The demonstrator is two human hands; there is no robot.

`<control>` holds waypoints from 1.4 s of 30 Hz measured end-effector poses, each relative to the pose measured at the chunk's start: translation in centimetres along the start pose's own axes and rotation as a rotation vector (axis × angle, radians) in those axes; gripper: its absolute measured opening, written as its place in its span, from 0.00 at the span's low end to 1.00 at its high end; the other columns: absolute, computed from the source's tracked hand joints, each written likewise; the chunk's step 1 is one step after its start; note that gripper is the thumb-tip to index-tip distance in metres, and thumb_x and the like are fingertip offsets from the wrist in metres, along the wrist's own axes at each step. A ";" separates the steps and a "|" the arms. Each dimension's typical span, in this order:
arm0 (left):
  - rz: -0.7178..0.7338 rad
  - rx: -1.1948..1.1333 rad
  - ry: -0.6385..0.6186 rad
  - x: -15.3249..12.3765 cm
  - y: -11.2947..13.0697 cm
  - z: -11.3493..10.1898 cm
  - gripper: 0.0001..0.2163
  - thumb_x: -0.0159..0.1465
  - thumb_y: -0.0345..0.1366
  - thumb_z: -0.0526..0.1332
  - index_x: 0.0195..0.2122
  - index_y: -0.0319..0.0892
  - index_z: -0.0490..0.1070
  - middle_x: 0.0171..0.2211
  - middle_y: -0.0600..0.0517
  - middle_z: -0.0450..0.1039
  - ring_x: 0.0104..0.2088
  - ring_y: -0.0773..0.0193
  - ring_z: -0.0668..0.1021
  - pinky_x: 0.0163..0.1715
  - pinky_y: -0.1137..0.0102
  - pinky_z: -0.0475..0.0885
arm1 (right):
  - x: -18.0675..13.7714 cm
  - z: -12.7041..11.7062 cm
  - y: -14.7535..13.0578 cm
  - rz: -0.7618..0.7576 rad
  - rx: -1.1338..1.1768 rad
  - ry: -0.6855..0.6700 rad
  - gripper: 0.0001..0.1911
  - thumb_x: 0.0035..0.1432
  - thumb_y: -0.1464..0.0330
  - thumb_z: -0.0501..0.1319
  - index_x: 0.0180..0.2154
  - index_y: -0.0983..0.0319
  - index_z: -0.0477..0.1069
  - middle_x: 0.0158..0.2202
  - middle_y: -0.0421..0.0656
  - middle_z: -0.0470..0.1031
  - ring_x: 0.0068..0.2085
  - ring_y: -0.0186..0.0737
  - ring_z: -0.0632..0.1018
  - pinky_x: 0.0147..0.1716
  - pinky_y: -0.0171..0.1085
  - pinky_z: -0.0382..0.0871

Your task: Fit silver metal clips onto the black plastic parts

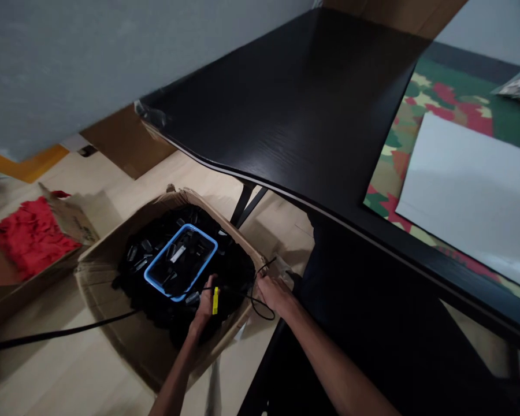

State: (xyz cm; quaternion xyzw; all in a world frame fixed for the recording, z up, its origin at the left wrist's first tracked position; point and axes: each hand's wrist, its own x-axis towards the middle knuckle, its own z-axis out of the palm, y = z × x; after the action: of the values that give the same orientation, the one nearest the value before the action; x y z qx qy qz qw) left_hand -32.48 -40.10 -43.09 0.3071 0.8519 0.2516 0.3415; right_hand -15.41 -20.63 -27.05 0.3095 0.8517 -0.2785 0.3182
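Note:
On the floor stands an open cardboard box [112, 323] full of small black parts. A blue-rimmed tray [156, 263] holding more black parts rests on top of them. My left hand [205, 306] reaches into the box at the tray's near corner, fingers curled around a small yellow piece [215, 300] and a thin black wire [260, 315]. My right hand [275, 292] is at the box's right rim, fingers closed on the same wire where it crosses the edge.
A black table [286, 115] stands to the right, with a camouflage-pattern mat [398, 156] and a white sheet [472, 190] on it. A second cardboard box with red pieces [30, 237] sits at the left. A black cable [56, 334] runs across the wooden floor.

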 end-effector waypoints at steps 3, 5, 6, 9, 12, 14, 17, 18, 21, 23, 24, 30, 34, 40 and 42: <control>0.140 0.006 0.029 1.9 1.2 -3.3 0.20 0.70 0.34 0.57 0.63 0.43 0.64 0.61 0.43 0.71 0.61 0.55 0.74 0.63 0.59 0.70 | -0.2 -0.2 0.0 -0.006 0.003 -0.002 0.22 0.70 0.74 0.53 0.63 0.72 0.66 0.51 0.60 0.80 0.52 0.53 0.82 0.47 0.41 0.73; 0.184 0.039 0.086 4.5 2.1 -5.9 0.20 0.71 0.36 0.55 0.64 0.42 0.62 0.60 0.43 0.69 0.61 0.54 0.73 0.64 0.59 0.68 | -0.2 -0.2 0.0 -0.010 0.004 -0.003 0.23 0.70 0.74 0.53 0.63 0.73 0.65 0.51 0.60 0.80 0.52 0.53 0.82 0.48 0.41 0.73; 0.192 0.062 0.117 6.1 2.4 -7.3 0.20 0.71 0.37 0.55 0.64 0.42 0.62 0.59 0.42 0.69 0.61 0.53 0.72 0.64 0.58 0.67 | -0.2 -0.2 0.0 -0.011 0.004 -0.005 0.22 0.70 0.74 0.53 0.63 0.73 0.65 0.51 0.60 0.80 0.52 0.54 0.82 0.47 0.42 0.73; 0.171 0.151 0.193 11.2 3.1 -11.2 0.21 0.71 0.38 0.55 0.64 0.45 0.62 0.55 0.42 0.68 0.59 0.50 0.72 0.63 0.55 0.67 | -0.1 -0.2 0.0 -0.008 0.003 0.000 0.22 0.70 0.74 0.53 0.62 0.72 0.66 0.49 0.60 0.81 0.50 0.54 0.83 0.45 0.42 0.74; 0.096 0.254 0.219 15.3 3.2 -13.7 0.21 0.68 0.39 0.58 0.62 0.43 0.65 0.54 0.40 0.65 0.55 0.47 0.74 0.60 0.54 0.68 | 0.0 0.0 0.0 -0.001 0.005 0.019 0.22 0.69 0.74 0.53 0.62 0.73 0.67 0.47 0.59 0.82 0.48 0.55 0.84 0.43 0.42 0.74; 0.037 0.323 0.199 17.1 3.0 -14.2 0.20 0.67 0.42 0.61 0.58 0.40 0.70 0.53 0.38 0.65 0.54 0.44 0.74 0.58 0.51 0.67 | 0.1 0.2 0.1 -0.002 0.010 0.031 0.22 0.69 0.73 0.54 0.61 0.73 0.67 0.47 0.59 0.82 0.47 0.55 0.84 0.42 0.41 0.74; -0.028 0.414 0.173 18.2 2.6 -14.0 0.21 0.65 0.47 0.63 0.53 0.38 0.72 0.57 0.34 0.65 0.58 0.37 0.70 0.58 0.45 0.64 | 0.3 0.4 0.2 -0.009 0.017 0.041 0.21 0.68 0.72 0.55 0.60 0.72 0.68 0.46 0.59 0.82 0.47 0.54 0.84 0.43 0.41 0.74; -0.038 0.437 0.167 18.2 2.4 -13.8 0.23 0.64 0.49 0.63 0.54 0.38 0.72 0.58 0.33 0.64 0.60 0.34 0.68 0.59 0.44 0.63 | 0.3 0.5 0.2 -0.010 0.018 0.043 0.21 0.68 0.73 0.55 0.60 0.72 0.68 0.46 0.59 0.82 0.46 0.53 0.84 0.43 0.41 0.74; -0.047 0.477 0.145 17.9 1.9 -13.2 0.29 0.63 0.55 0.62 0.58 0.39 0.70 0.63 0.30 0.60 0.63 0.30 0.64 0.60 0.45 0.62 | 0.5 0.7 0.4 -0.012 0.019 0.044 0.21 0.68 0.73 0.55 0.60 0.72 0.68 0.46 0.59 0.82 0.47 0.52 0.84 0.44 0.40 0.74; -0.049 0.488 0.129 17.5 1.4 -12.8 0.32 0.62 0.57 0.62 0.61 0.40 0.68 0.65 0.30 0.58 0.64 0.31 0.64 0.60 0.47 0.62 | 0.6 0.8 0.4 -0.014 0.016 0.040 0.21 0.68 0.73 0.55 0.60 0.72 0.67 0.46 0.60 0.81 0.47 0.52 0.84 0.44 0.40 0.74; -0.050 0.491 0.123 17.3 1.3 -12.7 0.33 0.62 0.57 0.62 0.62 0.40 0.67 0.66 0.30 0.57 0.65 0.32 0.63 0.61 0.48 0.62 | 0.6 0.8 0.4 -0.014 0.013 0.037 0.21 0.68 0.73 0.55 0.61 0.72 0.67 0.47 0.60 0.81 0.47 0.52 0.84 0.44 0.40 0.74; -0.060 0.509 0.122 16.8 0.8 -11.4 0.44 0.57 0.58 0.66 0.68 0.35 0.59 0.72 0.26 0.46 0.72 0.30 0.52 0.67 0.46 0.52 | 0.6 0.8 0.4 -0.020 0.002 0.033 0.22 0.68 0.73 0.54 0.62 0.72 0.67 0.47 0.60 0.81 0.48 0.52 0.83 0.45 0.40 0.74; -0.022 0.528 0.153 16.6 1.0 -11.0 0.49 0.54 0.56 0.70 0.69 0.31 0.55 0.72 0.23 0.41 0.73 0.27 0.46 0.68 0.42 0.46 | 0.5 0.7 0.4 -0.018 0.004 0.027 0.24 0.67 0.74 0.55 0.63 0.73 0.66 0.47 0.59 0.82 0.47 0.52 0.83 0.44 0.40 0.74; 0.088 0.511 0.260 15.1 1.2 -11.3 0.30 0.64 0.44 0.64 0.63 0.34 0.63 0.66 0.28 0.54 0.69 0.34 0.57 0.65 0.46 0.56 | 0.5 0.6 0.3 -0.010 0.009 0.028 0.24 0.67 0.73 0.56 0.63 0.71 0.66 0.48 0.59 0.81 0.48 0.51 0.83 0.45 0.40 0.74; 0.131 0.492 0.280 14.4 1.2 -11.3 0.21 0.67 0.41 0.60 0.58 0.37 0.67 0.61 0.33 0.61 0.64 0.39 0.64 0.63 0.50 0.60 | 0.5 0.7 0.4 -0.015 0.004 0.027 0.25 0.67 0.73 0.56 0.63 0.72 0.66 0.48 0.60 0.81 0.48 0.52 0.83 0.46 0.40 0.74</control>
State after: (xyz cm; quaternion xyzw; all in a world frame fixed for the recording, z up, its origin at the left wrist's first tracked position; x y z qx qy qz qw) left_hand -48.65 -31.74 -41.24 0.3975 0.9045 0.0988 0.1187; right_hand -15.21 -20.66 -27.99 0.3076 0.8575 -0.2783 0.3042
